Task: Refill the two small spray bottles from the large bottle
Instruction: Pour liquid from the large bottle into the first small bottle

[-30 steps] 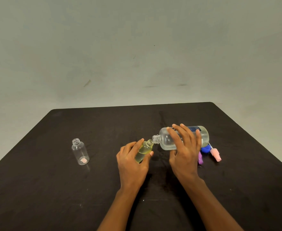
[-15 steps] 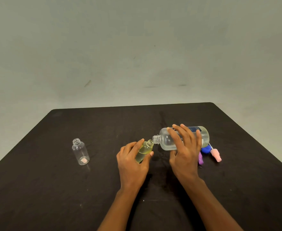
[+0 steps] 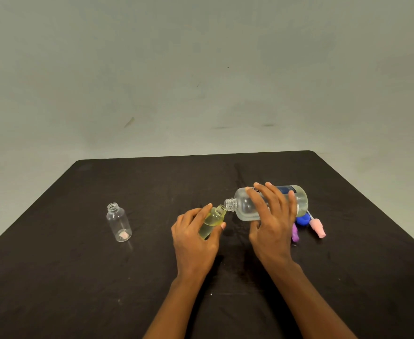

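The right hand (image 3: 273, 223) tips the large bottle (image 3: 247, 206) mouth-to-mouth against a small spray bottle (image 3: 212, 222) in the left hand (image 3: 193, 238).

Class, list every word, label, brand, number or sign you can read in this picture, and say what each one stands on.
No text can be read here.
Large bottle, held by the right hand: dark blue label with black marks beside the fingers, too blurred and covered to read.
Small bottle in the left hand: no print visible.
Empty small bottle: no print, only a pale pink bit at its bottom.

Black table (image 3: 78, 277) (empty bottle (image 3: 119, 222), caps (image 3: 309, 223))
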### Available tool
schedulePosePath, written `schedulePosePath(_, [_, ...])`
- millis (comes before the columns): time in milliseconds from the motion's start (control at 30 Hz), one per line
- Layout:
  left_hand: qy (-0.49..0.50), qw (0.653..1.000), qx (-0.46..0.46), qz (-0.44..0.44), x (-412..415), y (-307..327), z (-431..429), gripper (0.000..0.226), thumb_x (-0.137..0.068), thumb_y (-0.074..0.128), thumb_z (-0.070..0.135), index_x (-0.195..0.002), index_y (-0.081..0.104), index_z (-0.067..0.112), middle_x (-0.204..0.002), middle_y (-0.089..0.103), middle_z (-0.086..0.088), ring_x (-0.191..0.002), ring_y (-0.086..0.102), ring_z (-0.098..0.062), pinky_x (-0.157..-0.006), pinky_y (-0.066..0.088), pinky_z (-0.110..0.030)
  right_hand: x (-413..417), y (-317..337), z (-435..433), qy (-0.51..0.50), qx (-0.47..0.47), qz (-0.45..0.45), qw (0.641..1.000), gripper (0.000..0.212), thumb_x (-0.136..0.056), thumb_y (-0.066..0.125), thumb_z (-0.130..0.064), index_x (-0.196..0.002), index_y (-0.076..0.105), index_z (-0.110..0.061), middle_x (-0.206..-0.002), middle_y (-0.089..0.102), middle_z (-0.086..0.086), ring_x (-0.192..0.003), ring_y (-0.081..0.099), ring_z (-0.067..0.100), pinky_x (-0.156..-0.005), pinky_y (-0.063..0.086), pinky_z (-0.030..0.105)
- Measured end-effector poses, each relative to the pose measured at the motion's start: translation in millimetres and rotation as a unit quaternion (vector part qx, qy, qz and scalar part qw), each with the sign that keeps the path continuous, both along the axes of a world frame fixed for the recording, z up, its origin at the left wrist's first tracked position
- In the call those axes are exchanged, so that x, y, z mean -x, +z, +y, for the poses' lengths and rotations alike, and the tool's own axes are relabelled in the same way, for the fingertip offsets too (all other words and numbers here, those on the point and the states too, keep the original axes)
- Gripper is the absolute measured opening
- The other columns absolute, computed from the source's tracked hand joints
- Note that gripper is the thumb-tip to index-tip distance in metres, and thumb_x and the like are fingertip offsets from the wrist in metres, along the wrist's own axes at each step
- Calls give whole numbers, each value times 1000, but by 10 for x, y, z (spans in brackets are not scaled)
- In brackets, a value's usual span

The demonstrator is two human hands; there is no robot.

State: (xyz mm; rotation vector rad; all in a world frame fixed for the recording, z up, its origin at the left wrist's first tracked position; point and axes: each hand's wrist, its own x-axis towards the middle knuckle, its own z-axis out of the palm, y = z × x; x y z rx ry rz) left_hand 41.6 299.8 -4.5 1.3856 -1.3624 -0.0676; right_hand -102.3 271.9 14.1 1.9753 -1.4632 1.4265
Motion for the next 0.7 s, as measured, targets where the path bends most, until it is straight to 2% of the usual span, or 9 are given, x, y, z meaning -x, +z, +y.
schedulePosePath(500, [-2,1000,-6,-6,-3,7,-6,45,-68,84,23,-111,70,20,-98,64,10,-91,52,-6,-89,34,-25,5,-7,-8,3,7,-1,1000,69,-54,66,25,-115,65,-7,-121,62,12,-125,43,25,-111,21,55])
schedulePosePath(700, [-2,1000,-7,-6,-7,1,-4,45,-68,84,24,-111,70,20,-97,64,11,-90,51,-3,-90,31,-19,4,2,3,0,-1,2,1000,68,-54,69,24,-115,66,-7,-121,62,13,-125,41,24,-108,24,58])
